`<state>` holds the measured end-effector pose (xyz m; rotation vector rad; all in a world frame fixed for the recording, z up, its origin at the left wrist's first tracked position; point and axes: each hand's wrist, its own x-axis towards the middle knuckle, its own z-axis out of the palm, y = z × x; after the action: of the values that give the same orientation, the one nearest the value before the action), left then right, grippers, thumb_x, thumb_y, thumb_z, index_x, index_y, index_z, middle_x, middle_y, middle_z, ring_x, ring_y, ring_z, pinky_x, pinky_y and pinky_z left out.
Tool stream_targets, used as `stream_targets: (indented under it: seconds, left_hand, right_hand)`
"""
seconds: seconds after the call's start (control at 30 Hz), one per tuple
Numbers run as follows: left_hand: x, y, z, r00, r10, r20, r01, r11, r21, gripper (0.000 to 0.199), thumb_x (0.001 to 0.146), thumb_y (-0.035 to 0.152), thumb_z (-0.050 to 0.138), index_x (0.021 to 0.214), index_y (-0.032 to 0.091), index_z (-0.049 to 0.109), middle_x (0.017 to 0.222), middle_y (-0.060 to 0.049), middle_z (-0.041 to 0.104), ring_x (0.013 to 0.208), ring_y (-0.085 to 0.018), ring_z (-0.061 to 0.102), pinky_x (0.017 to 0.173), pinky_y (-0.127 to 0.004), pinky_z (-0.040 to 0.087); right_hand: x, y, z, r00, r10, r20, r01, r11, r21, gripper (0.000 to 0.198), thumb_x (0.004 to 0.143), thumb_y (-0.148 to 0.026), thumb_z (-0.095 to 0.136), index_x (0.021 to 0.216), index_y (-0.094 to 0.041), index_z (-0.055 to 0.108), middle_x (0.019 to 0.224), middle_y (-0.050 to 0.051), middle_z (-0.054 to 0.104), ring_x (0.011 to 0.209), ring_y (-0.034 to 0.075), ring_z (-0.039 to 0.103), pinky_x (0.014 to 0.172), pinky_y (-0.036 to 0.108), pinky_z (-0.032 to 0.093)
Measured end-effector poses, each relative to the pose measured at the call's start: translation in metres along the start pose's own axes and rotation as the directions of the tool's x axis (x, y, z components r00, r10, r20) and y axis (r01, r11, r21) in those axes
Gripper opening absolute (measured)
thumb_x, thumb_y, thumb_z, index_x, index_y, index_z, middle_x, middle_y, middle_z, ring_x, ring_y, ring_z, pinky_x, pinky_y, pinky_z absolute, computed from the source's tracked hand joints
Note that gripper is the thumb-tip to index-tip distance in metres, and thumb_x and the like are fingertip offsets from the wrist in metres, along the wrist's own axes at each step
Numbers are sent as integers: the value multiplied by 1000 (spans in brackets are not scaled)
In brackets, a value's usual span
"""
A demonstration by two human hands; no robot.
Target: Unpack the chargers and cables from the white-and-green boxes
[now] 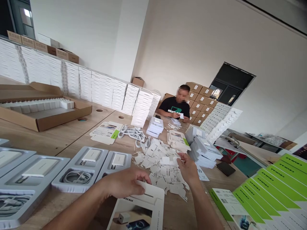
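Note:
My left hand [126,182] is closed on the top of a white printed box [158,207] with a charger and phone pictured on it. The thumb presses on the box's front near a dark slot, and the fingers are partly hidden behind. My right hand [189,166] reaches to the right edge of a loose heap of small white paper pieces [163,174]. Its thumb and index finger are bent and slightly apart, with nothing visible between them. Left of my left hand stand grey trays [100,163] holding white chargers [91,155] and coiled cables [77,177].
Green-and-white boxes [263,182] are stacked at right. White cables [135,132] and flat printed cartons [106,132] lie beyond the heap. More trays [203,148] sit right of it. A co-worker [176,107] holds a white piece across the table. An open brown carton [62,115] is at left.

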<state>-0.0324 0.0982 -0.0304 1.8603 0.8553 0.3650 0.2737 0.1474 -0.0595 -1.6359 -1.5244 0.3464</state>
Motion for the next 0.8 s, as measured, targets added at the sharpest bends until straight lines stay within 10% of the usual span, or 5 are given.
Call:
stream_targets:
  seconds: [0.13, 0.33, 0.63, 0.8]
  left_hand:
    - [-3, 1, 2, 996, -53, 75, 51, 998, 22, 38, 68, 24, 61, 105, 26, 70, 84, 1, 67, 66, -14, 55, 54, -20, 36]
    - [-5, 1, 4, 990, -57, 132, 47, 996, 76, 47, 66, 26, 65, 113, 32, 65, 90, 2, 67, 73, -16, 60, 59, -21, 40]
    - [-3, -4, 2, 990, 40, 132, -41, 999, 7, 25, 68, 21, 63, 93, 25, 67, 91, 4, 64, 80, -14, 56, 66, -20, 38]
    - [-1, -6, 3, 992, -22, 123, 15, 998, 57, 24, 69, 25, 63, 92, 24, 69, 65, 6, 51, 53, -9, 40, 48, -20, 28]
  right_hand:
    - [-16, -19, 9, 965, -189, 180, 208, 973, -96, 32, 77, -28, 61, 108, -25, 66, 120, 8, 59, 116, 31, 49, 101, 45, 36]
    - [-49, -53, 32, 706, -328, 628, 505, 854, -122, 40, 74, -13, 62, 109, -31, 67, 119, 3, 56, 116, 25, 45, 100, 40, 32]
    - [-44, -52, 30, 683, -310, 661, 482, 872, -89, 35, 73, -14, 66, 104, -30, 63, 123, 1, 53, 120, 24, 41, 102, 41, 28]
    - [-39, -46, 35, 768, -307, 562, 381, 924, -16, 14, 72, -22, 72, 83, -24, 64, 112, 1, 59, 112, 24, 48, 98, 41, 33]
